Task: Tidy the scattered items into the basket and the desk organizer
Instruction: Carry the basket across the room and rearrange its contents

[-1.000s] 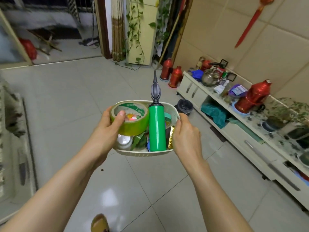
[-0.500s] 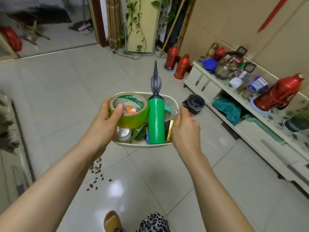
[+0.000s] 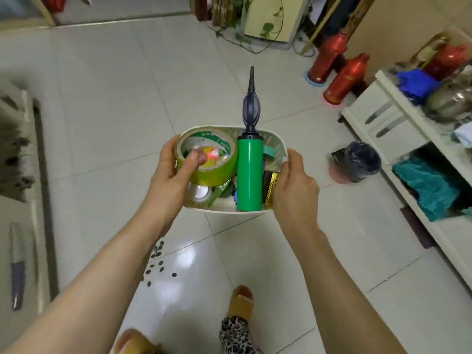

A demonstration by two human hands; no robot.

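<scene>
Both hands carry the pale oval plastic basket (image 3: 277, 146) above the tiled floor: the left hand (image 3: 169, 180) grips its left rim, thumb hooked into the green tape roll (image 3: 207, 158), the right hand (image 3: 293, 190) clasps the right rim. Inside stand a green balloon pump with black nozzle (image 3: 249, 175), a gold foil box (image 3: 271, 187) and a clear tape roll (image 3: 200, 194)

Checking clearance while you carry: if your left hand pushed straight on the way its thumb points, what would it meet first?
Likely the green pump: the left hand grips the green tape roll at the basket, thumb pointing across it toward the pump. Depth is unclear.
</scene>
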